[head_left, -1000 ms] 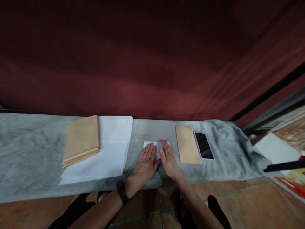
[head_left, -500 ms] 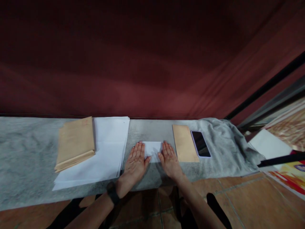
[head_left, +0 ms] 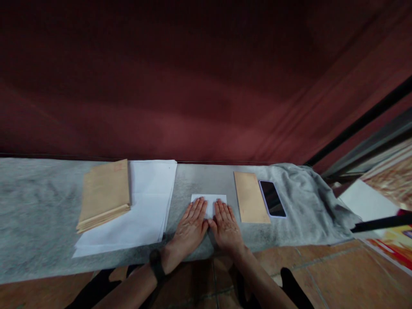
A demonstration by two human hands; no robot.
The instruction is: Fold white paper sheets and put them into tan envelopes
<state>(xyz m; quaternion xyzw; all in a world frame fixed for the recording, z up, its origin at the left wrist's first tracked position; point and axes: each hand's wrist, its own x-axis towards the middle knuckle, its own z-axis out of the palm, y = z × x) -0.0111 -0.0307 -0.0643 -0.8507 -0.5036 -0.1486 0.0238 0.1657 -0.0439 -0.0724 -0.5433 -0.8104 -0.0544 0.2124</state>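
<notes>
A small white piece of paper, which looks folded, lies on the grey cloth in front of me. My left hand rests flat on its left part, fingers stretched out and pointing away from me. On the right part lies my right hand, also flat with its fingers extended. The two thumbs nearly meet at the paper's near edge. Much of the paper is hidden under both hands; its far edge and a strip between the hands show. A single brown envelope lies to the right of my right hand.
On the left, a stack of brown envelopes sits on large white sheets. A phone lies right of the single envelope. Grey cloth covers the surface, bunched at its right end. A dark red wall rises behind.
Both hands have slid inward from the paper's sides onto it, so they are closer together. The paper's far corners now show. The view has shifted slightly.
</notes>
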